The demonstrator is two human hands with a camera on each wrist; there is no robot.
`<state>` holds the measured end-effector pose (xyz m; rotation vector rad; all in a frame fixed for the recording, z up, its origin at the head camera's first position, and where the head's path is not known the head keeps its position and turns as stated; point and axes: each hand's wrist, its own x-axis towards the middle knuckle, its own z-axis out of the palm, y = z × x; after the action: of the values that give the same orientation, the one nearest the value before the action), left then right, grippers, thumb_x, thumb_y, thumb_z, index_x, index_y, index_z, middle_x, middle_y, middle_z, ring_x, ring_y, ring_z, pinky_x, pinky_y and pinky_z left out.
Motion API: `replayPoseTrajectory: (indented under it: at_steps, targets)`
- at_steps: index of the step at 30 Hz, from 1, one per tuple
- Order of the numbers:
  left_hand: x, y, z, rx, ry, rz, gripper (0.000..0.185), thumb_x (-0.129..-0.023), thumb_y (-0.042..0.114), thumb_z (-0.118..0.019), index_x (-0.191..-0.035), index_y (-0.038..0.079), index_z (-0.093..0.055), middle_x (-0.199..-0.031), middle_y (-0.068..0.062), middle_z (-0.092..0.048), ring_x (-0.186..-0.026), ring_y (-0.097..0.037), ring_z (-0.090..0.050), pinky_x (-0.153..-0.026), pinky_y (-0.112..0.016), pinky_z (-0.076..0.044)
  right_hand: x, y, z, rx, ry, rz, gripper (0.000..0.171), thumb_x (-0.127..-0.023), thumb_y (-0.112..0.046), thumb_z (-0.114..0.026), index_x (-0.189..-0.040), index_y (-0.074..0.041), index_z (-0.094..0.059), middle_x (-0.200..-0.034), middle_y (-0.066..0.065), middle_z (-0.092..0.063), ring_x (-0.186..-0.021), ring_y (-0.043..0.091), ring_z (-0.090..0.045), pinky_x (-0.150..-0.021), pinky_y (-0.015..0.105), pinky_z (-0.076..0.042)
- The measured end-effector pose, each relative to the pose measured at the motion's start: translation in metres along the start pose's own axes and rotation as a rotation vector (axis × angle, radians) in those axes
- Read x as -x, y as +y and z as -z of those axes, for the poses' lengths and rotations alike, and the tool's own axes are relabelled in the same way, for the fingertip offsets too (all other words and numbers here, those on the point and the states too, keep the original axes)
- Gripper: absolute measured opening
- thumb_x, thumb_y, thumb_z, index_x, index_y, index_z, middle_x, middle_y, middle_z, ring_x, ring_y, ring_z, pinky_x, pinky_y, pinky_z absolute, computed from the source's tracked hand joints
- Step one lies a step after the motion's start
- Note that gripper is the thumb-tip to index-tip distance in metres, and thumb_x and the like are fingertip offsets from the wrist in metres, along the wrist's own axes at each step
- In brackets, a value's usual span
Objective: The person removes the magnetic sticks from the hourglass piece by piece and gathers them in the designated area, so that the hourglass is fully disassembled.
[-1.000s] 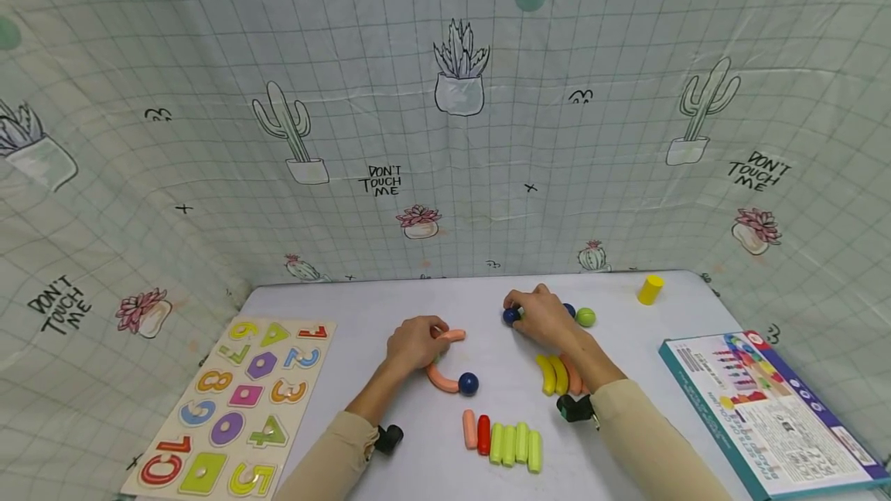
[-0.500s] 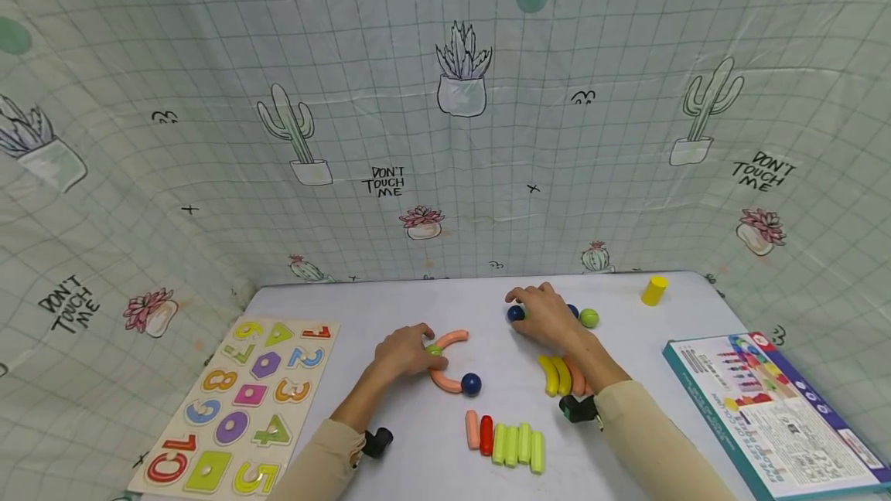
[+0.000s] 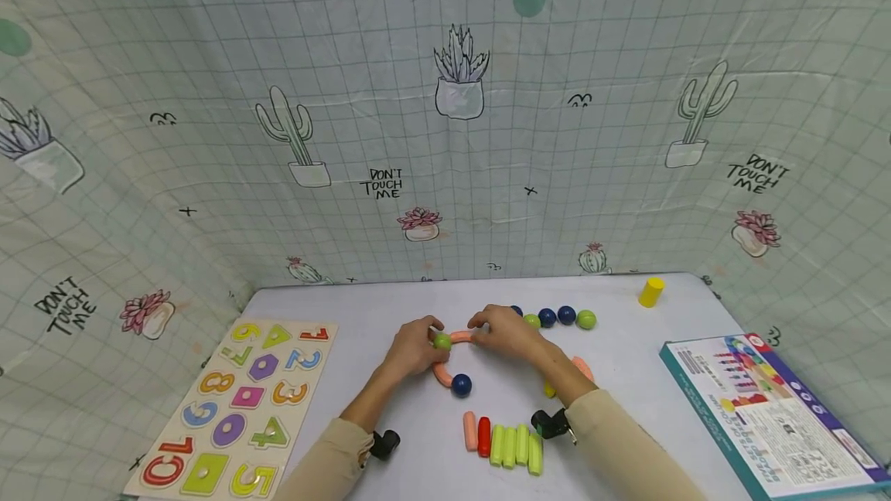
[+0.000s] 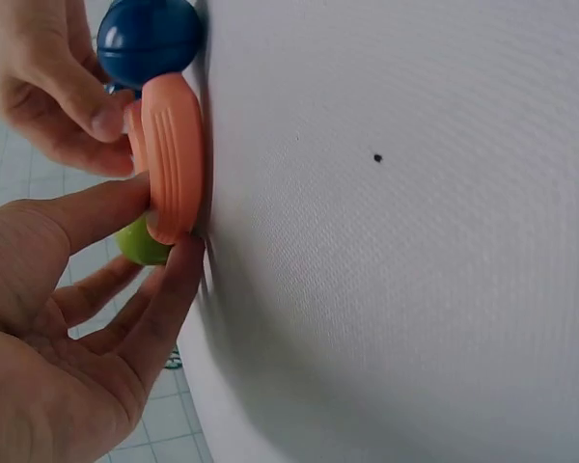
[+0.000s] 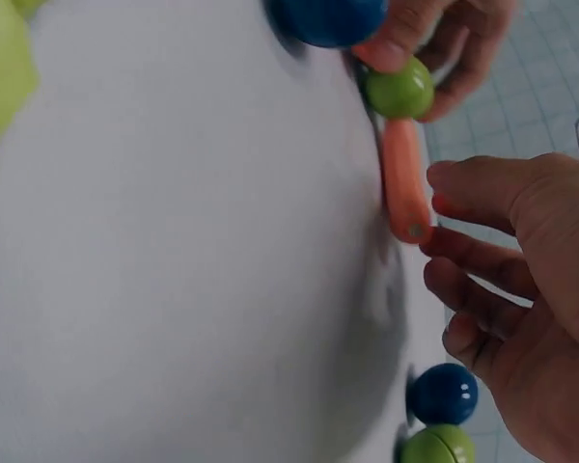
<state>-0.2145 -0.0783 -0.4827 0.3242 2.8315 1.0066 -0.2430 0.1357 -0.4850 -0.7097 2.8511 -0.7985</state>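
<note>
Near the middle of the table point(image 3: 348, 308), both hands meet over a small chain of toy pieces: an orange curved piece point(image 3: 459, 337) with a green ball point(image 3: 442, 342) at its left end, a second orange curve running down to a blue ball point(image 3: 461, 385). The left hand point(image 3: 411, 350) pinches the green ball and the end of the curve between thumb and fingers point(image 4: 87, 217), while the right hand point(image 3: 508, 331) has its fingers curled at the free right end of the curve point(image 5: 405, 178), touching or lightly gripping it; which is hard to tell. To seat the joint well, the left hand would best hold the ball steady against the table while the right eases the curve in line, without dragging the lower pieces. A row of balls point(image 3: 557, 317) lies toward the far edge, straight sticks point(image 3: 504, 443) near the front edge.
</note>
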Motion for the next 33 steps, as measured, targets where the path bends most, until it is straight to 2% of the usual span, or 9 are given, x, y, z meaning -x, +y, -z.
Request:
replayPoseTrajectory:
  at_steps: [4,8,12,17,23,25,29,33]
  targets:
    - [-0.001,0.002,-0.003,0.002,0.000,-0.037,0.041,-0.079,0.014,-0.083,-0.116,0.005,-0.069,-0.100,-0.008,-0.071,-0.086,-0.018,-0.063,-0.074,-0.033,-0.052,0.002,-0.003,-0.009,-0.002,-0.009,-0.018,0.022,-0.094,-0.023,-0.072,-0.111,-0.009,-0.076,-0.086,-0.002,-0.070,-0.072,0.009,-0.056,-0.066,0.028,-0.049]
    - [-0.001,0.005,-0.003,-0.040,-0.002,-0.028,0.035,-0.080,0.018,-0.084,-0.113,0.011,-0.073,-0.102,-0.006,-0.072,-0.084,-0.018,-0.062,-0.067,-0.032,-0.048,0.004,-0.003,-0.015,-0.003,-0.030,-0.029,0.029,-0.096,-0.031,-0.070,-0.115,-0.010,-0.075,-0.063,-0.007,-0.060,-0.062,0.007,-0.053,-0.062,0.027,-0.044]
    - [-0.001,0.005,-0.003,-0.074,-0.002,-0.016,0.034,-0.081,0.020,-0.085,-0.114,0.016,-0.075,-0.103,-0.004,-0.073,-0.084,-0.017,-0.062,-0.065,-0.031,-0.047,0.005,-0.004,-0.017,0.015,-0.041,-0.008,0.025,-0.098,-0.034,-0.067,-0.111,-0.014,-0.075,-0.052,-0.010,-0.053,-0.056,0.006,-0.050,-0.057,0.025,-0.041]
    - [-0.002,0.007,-0.003,-0.069,0.003,-0.020,0.034,-0.081,0.018,-0.085,-0.113,0.014,-0.075,-0.102,-0.006,-0.073,-0.082,-0.017,-0.061,-0.066,-0.032,-0.048,0.004,-0.007,-0.018,0.065,0.001,-0.011,0.018,-0.099,-0.031,-0.066,-0.102,-0.014,-0.073,-0.052,-0.009,-0.053,-0.053,0.007,-0.050,-0.052,0.026,-0.040]
    - [-0.002,0.007,-0.002,-0.056,-0.001,-0.009,0.034,-0.079,0.017,-0.086,-0.111,0.012,-0.075,-0.099,-0.006,-0.072,-0.081,-0.017,-0.060,-0.066,-0.031,-0.046,0.006,-0.010,-0.013,0.096,0.036,-0.144,0.021,-0.099,-0.032,-0.064,-0.106,-0.012,-0.069,-0.052,-0.009,-0.055,-0.053,0.008,-0.053,-0.055,0.027,-0.043]
    - [-0.002,0.006,-0.002,-0.056,0.001,-0.002,0.034,-0.079,0.017,-0.086,-0.111,0.013,-0.075,-0.098,-0.005,-0.072,-0.081,-0.017,-0.060,-0.066,-0.030,-0.046,0.008,-0.012,-0.009,0.061,0.034,-0.164,0.022,-0.099,-0.034,-0.064,-0.106,-0.013,-0.069,-0.051,-0.008,-0.056,-0.052,0.009,-0.053,-0.055,0.028,-0.043]
    - [-0.003,0.004,-0.002,-0.053,0.007,0.009,0.035,-0.079,0.018,-0.086,-0.112,0.012,-0.075,-0.098,-0.005,-0.072,-0.080,-0.017,-0.060,-0.066,-0.030,-0.047,0.015,-0.013,0.006,-0.027,0.053,-0.143,0.020,-0.099,-0.034,-0.065,-0.100,-0.014,-0.069,-0.051,-0.007,-0.057,-0.053,0.011,-0.054,-0.055,0.029,-0.042]
    - [-0.003,0.002,-0.003,-0.049,0.008,0.013,0.036,-0.079,0.020,-0.085,-0.112,0.012,-0.074,-0.098,-0.005,-0.072,-0.080,-0.017,-0.061,-0.066,-0.031,-0.047,0.026,-0.011,0.023,-0.106,0.054,-0.141,0.016,-0.098,-0.031,-0.067,-0.101,-0.015,-0.069,-0.058,-0.006,-0.061,-0.058,0.012,-0.054,-0.057,0.029,-0.042]
